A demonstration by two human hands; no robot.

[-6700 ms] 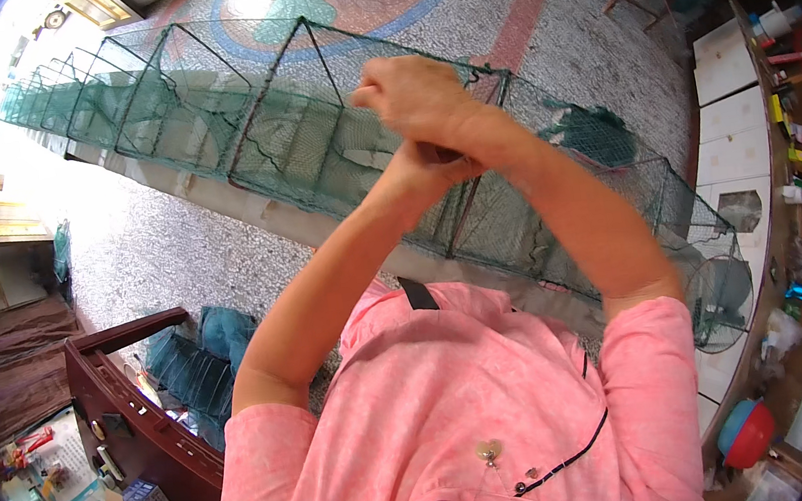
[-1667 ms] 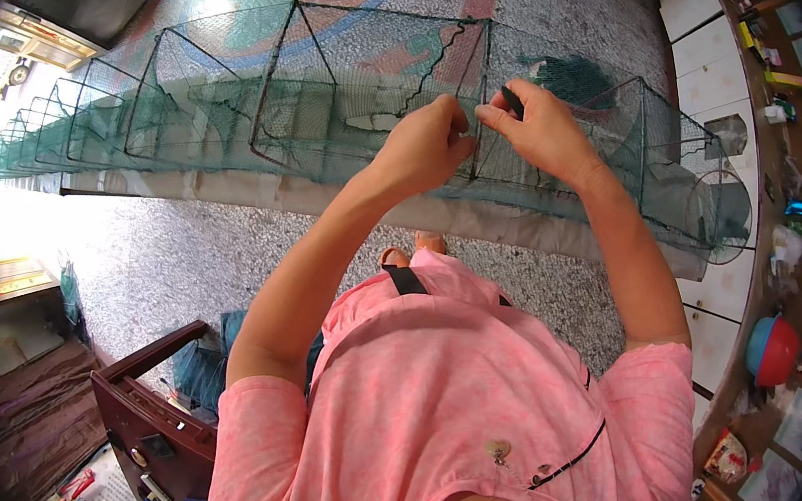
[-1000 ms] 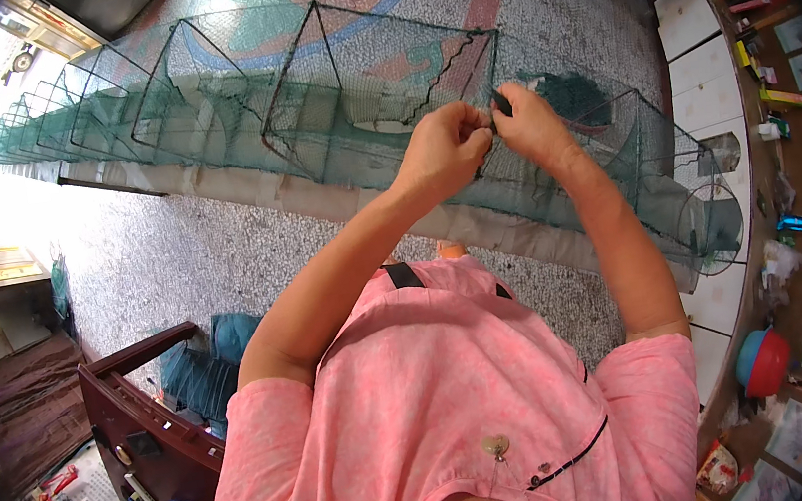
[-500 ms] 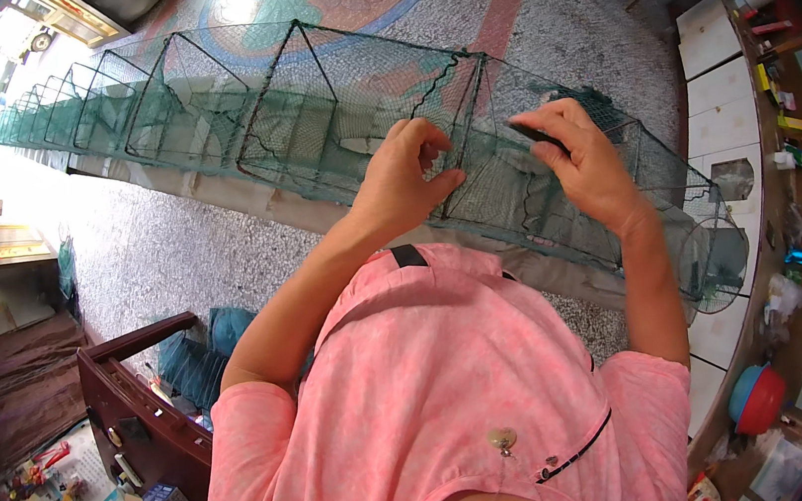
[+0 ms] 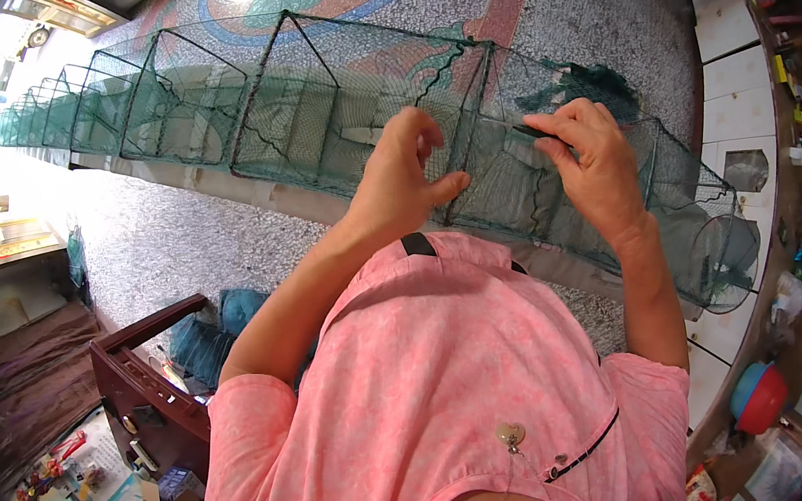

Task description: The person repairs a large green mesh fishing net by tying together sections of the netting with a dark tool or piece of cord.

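Observation:
A long green mesh fish trap (image 5: 308,142) with dark angular frames stretches across in front of me, from far left to near right. My left hand (image 5: 408,165) is beside one of its upright frames, fingers curled and the thumb apart from them. Nothing shows between that thumb and the fingers; whether they touch the mesh I cannot tell. In my right hand (image 5: 595,157), thumb and fingers pinch a small dark slim tool (image 5: 535,131), its thin end pointing left over the netting. Part of this tool is hidden by the fingers.
Bunched dark green netting (image 5: 591,87) is beyond my right hand. A dark red wooden chair or stool (image 5: 152,381) stands at lower left. Along the right runs a cluttered counter with white cabinet doors (image 5: 736,99) and a red and blue bowl (image 5: 760,399).
The whole view has shifted slightly. My right hand has turned a little, and more of the dark tool's thin end shows. My left hand stays close to the same frame.

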